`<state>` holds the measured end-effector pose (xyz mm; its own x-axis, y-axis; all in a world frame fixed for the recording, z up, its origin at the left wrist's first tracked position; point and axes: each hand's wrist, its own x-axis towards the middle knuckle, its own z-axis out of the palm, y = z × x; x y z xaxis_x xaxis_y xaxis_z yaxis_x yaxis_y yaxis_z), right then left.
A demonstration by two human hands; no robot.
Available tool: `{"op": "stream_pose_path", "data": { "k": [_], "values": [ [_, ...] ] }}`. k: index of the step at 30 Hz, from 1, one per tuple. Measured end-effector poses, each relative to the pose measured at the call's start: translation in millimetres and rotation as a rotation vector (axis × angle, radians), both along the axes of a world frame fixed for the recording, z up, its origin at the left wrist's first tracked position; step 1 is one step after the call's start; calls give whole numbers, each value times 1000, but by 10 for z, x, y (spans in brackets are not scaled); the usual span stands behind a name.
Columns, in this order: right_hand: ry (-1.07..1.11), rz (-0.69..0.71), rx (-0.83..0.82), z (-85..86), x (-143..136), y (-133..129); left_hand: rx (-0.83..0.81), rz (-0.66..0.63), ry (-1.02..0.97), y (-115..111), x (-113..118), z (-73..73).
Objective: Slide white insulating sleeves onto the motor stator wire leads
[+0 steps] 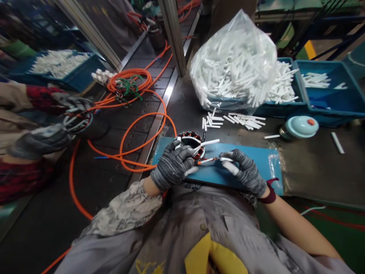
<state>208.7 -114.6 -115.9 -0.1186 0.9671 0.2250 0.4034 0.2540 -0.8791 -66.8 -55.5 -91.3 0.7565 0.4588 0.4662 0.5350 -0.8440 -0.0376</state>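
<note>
My left hand [174,164], in a grey knit glove, is closed on the near left side of a motor stator [190,134] with copper windings. White sleeves [210,142] stick out of the stator to the right. From its near side a lead with a white sleeve and an orange part [199,163] runs toward my right hand [242,167]. That hand, gloved the same way, pinches a short white sleeve [226,159] at the bare end of the lead. Whether the wire is inside this sleeve is too small to tell. Beneath lies a blue board [256,158].
A clear bag of white sleeves [235,61] stands behind loose sleeves [245,121]. Blue bins [336,110] and a light-blue lidded container [302,126] are at right. Orange cable [134,78] coils on the rollers at left, where a co-worker's gloved hands [42,139] hold another part.
</note>
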Motion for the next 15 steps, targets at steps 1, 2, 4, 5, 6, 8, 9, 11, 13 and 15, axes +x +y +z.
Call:
{"op": "stream_pose_path", "data": {
  "k": [1,2,4,5,6,8,9,11,13,15],
  "values": [
    [0,-11,21,-1,-1,12,5,-2,2,0,-2,7],
    [-3,-24,37,1,2,25,7,-1,8,1,-3,14],
    [-10,-29,49,15,20,46,-6,9,28,0,-4,24],
    [-12,-24,45,22,33,51,-14,12,30,-2,-3,27],
    [-11,-18,35,27,45,54,-24,14,26,-3,-1,28],
    [-1,-22,6,27,65,55,-40,7,11,-8,4,25],
    [6,-30,-5,22,71,56,-47,2,3,-11,6,23],
    [16,-25,1,4,72,68,-63,4,5,-16,5,19],
    [3,23,58,-9,60,102,-61,4,9,-16,-6,15],
    [-66,95,161,-1,37,153,-56,-9,17,-11,-26,11]
  ]
}}
